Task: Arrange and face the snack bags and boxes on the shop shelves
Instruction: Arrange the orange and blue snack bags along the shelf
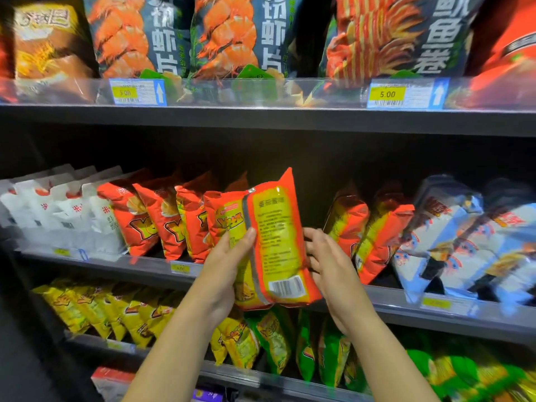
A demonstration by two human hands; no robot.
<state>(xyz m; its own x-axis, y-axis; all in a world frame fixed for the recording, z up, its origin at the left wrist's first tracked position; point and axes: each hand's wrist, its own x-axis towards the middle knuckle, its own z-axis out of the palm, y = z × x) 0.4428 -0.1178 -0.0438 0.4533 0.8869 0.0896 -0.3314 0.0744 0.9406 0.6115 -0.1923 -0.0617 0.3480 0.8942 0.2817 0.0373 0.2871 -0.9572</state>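
Note:
I hold a red and yellow snack bag (275, 245) upright in front of the middle shelf (406, 307), its back with the barcode facing me. My left hand (229, 265) grips its left side, thumb across the back seam. My right hand (327, 265) touches its right edge with curled fingers. Behind it on the shelf stands a row of matching red bags (162, 219), fronts outward. To the right of a dark gap, two more red bags (368, 233) lean left.
White bags (58, 216) fill the middle shelf's left end, blue and white bags (470, 239) its right. The top shelf carries large prawn-cracker bags (136, 39) behind price tags (403, 94). Yellow bags (116, 311) and green bags (324, 352) line the lower shelf.

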